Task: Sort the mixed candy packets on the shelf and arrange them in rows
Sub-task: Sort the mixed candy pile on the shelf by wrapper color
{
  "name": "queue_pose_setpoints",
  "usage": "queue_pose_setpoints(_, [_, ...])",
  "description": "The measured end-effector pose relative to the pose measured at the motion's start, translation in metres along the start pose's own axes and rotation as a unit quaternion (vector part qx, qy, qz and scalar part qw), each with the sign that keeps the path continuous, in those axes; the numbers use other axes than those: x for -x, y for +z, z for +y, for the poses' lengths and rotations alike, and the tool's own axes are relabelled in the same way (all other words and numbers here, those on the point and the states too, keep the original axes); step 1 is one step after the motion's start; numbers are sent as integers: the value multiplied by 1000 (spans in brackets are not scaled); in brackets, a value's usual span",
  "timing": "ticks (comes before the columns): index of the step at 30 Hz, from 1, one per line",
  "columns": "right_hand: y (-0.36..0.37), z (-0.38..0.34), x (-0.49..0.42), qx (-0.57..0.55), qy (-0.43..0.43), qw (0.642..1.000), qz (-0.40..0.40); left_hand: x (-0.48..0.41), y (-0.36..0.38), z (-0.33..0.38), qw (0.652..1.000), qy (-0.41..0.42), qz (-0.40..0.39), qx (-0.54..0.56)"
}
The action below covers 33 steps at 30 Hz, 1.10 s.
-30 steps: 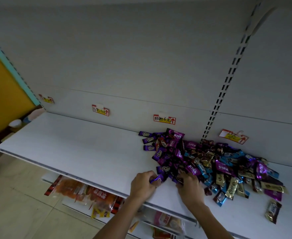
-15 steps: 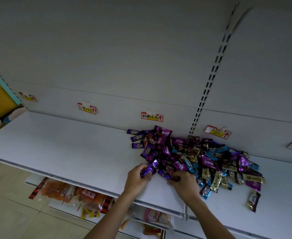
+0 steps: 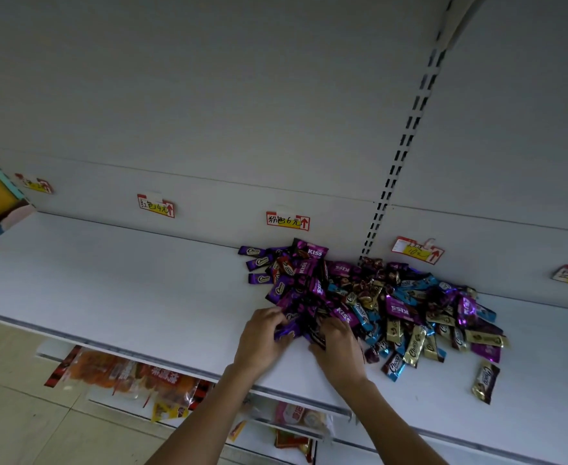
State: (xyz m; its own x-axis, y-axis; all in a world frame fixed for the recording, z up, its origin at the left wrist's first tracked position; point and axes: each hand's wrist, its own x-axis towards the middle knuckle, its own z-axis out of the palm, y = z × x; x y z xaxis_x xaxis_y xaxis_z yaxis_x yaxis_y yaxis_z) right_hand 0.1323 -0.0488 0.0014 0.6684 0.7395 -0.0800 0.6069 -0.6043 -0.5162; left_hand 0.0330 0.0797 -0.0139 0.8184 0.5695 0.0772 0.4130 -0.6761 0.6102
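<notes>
A: Head view: the left hand (image 3: 259,344) pinches purple foil packets (image 3: 286,330) at the near edge of the mixed heap of candy packets (image 3: 393,303) on the white shelf (image 3: 124,297); a tug could spill some over the front.

B: The right hand (image 3: 338,350) seems curled round a dark packet (image 3: 316,335); fingertips hidden.

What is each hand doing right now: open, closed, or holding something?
Left hand: closed, gripping purple candy packets.
Right hand: closed, pinching a dark packet at the near edge of the pile.
</notes>
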Motion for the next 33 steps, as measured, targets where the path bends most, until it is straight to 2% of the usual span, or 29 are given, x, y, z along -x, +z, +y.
queue_pose_setpoints(5, [-2,8,1,-34,22,999,16,-7,3,5,999,18,-29,-13])
queue_pose_setpoints(9, [-16,12,1,-5,27,999,24,-1,3,8,1000,9,-18,-3])
queue_pose_setpoints(14, [-31,7,11,-167,57,984,38,15,-13,15,993,-41,18,114])
queue_pose_setpoints(17, [-40,2,17,-244,73,967,12,28,-28,18,977,-94,31,190])
queue_pose_setpoints(23, [-41,-18,24,-312,48,948,-35,64,-56,24,933,-188,86,296])
queue_pose_setpoints(27, [-29,-45,28,-339,11,938,-72,97,-77,23,899,-239,140,341])
queue_pose_setpoints(33, [-1,-101,37,-363,-43,922,-125,169,-114,-6,854,-309,245,339])
